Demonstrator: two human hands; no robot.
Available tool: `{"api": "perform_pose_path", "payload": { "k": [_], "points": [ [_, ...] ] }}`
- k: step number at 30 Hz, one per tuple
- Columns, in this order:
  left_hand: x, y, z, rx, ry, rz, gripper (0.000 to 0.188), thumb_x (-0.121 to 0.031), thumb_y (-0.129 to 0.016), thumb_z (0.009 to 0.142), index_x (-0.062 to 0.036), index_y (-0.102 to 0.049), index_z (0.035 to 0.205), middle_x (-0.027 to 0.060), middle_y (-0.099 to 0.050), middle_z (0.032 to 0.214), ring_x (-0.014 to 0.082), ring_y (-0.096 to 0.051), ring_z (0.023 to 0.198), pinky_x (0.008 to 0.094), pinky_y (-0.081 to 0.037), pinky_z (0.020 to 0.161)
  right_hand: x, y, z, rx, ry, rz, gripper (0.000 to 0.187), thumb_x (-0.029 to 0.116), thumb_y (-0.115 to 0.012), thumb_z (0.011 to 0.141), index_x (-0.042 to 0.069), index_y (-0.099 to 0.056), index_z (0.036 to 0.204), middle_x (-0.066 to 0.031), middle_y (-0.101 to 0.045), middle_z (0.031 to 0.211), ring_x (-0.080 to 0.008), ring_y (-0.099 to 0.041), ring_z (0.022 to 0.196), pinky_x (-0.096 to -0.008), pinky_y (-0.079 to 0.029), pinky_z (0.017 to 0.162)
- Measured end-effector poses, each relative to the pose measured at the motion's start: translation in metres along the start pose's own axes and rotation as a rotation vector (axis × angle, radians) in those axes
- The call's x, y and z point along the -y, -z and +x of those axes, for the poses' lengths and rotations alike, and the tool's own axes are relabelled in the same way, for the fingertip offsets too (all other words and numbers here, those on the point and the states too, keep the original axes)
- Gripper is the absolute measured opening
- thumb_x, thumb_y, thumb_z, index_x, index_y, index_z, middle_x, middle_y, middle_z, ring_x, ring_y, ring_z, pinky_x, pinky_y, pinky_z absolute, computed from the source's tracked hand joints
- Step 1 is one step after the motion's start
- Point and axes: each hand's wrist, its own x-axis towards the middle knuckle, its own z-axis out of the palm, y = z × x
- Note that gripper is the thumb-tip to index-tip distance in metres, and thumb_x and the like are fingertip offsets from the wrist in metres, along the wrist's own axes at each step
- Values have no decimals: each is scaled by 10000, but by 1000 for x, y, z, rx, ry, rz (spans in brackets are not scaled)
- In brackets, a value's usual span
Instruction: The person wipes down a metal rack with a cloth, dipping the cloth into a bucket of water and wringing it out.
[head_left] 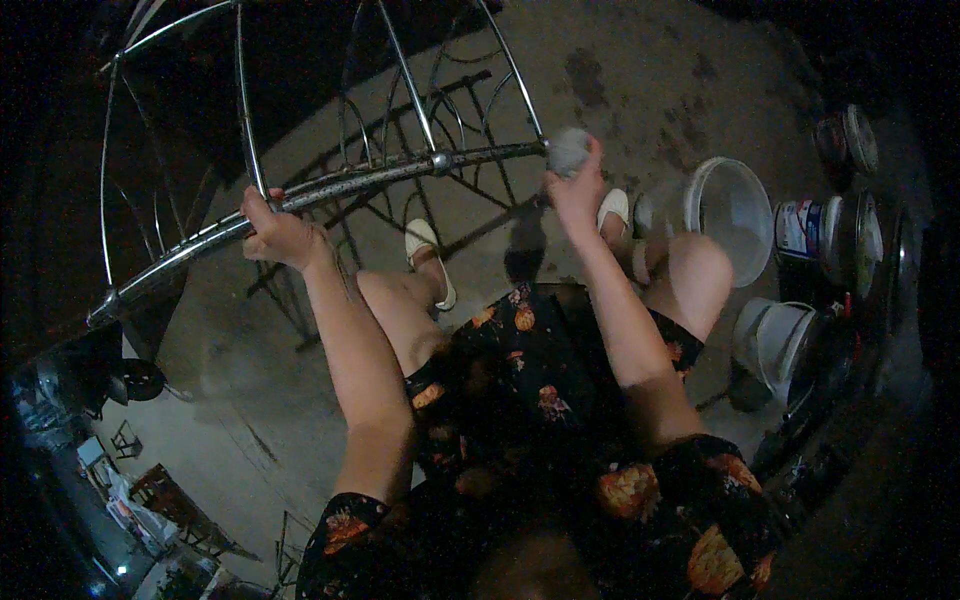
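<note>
A metal rack of shiny tubes (372,180) spans the upper left, with upright bars and curved inner rods. Its thick, spotted tube slopes up from left to right. My left hand (282,232) is closed around that tube, beside the foot of one upright bar. At the tube's right end, my right hand (578,200) grips a round grey wad (570,152). The wad is close against the tube's end. Its exact kind cannot be made out, and the fingers behind it are partly hidden.
To the right stand a large white tub (728,222), a labelled paint bucket (803,230) and a white pail (773,340). My feet in pale shoes (421,240) rest on the stained concrete floor (225,400). A wooden chair (180,505) is at the lower left.
</note>
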Motion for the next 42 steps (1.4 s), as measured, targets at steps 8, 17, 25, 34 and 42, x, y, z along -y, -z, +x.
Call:
{"api": "perform_pose_path", "payload": {
  "k": [8,17,25,34,42],
  "points": [
    [4,8,-2,130,-276,222,208,-111,-568,799,92,-560,840,127,-534,800,175,-528,645,270,-457,574,80,-16,-15,683,599,72,698,-19,-568,522,94,-481,1206,-167,-517,1035,-331,-508,984,-384,-436,820],
    [-3,-26,-17,127,-286,36,198,-126,-574,779,60,-591,713,92,-568,738,147,-504,631,285,-427,586,43,-18,6,1137,235,-43,683,-1,-620,548,80,-473,1210,-152,-542,1113,-290,-530,1027,-360,-436,870],
    [-5,-29,-15,149,-330,117,180,-106,-564,769,58,-582,697,61,-561,726,134,-505,647,266,-427,591,2,-13,23,1115,573,-326,673,36,-640,564,104,-468,1211,-152,-557,1107,-348,-512,1049,-397,-441,868],
    [-22,-39,-21,25,-103,15,197,-147,-593,755,44,-588,705,54,-551,702,130,-498,634,275,-423,599,74,-5,-27,758,530,1,776,36,-685,575,115,-388,1287,-164,-489,1205,-350,-422,1157,-414,-385,965],
    [-3,-28,-10,143,-324,66,170,-123,-595,760,44,-599,729,72,-576,729,142,-526,635,275,-438,605,-31,11,2,948,163,-43,650,-26,-597,575,53,-456,1205,-133,-540,1079,-295,-524,976,-374,-435,828]
  ]
}}
